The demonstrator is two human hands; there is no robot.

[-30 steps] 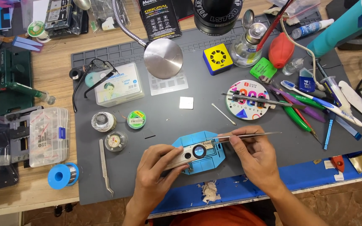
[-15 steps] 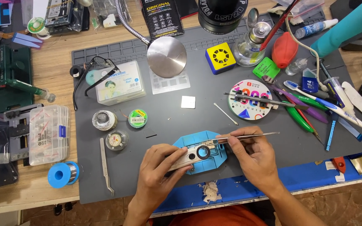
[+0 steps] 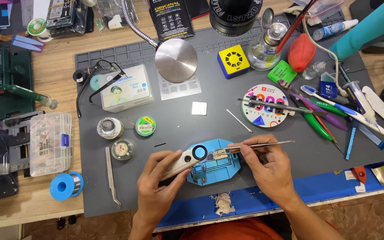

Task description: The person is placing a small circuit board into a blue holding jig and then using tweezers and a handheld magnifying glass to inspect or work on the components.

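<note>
Mat (image 3: 210, 120): fills the middle of the frame, on the surface (image 3: 54, 80).
Holder plate (image 3: 216, 171): lower centre, on the mat.
Left hand (image 3: 156, 195): lower left of the plate, loupe (image 3: 187, 159) over its left part.
Right hand (image 3: 267, 171): right of the plate, tweezers (image 3: 263, 145) reaching left onto the small board (image 3: 218, 155).
Spare tweezers (image 3: 111, 178): left of the left hand.
Parts box (image 3: 50, 143): left edge, off the mat.
Round disc (image 3: 267, 106): upper right of the plate.

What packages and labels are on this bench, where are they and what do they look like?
Black box: top centre, upright rectangle, white print.
Clear case: left on the mat, pale blue label.
Round sticker: right of centre, white, multicoloured.
Green spool: below the case, yellow label.
</note>
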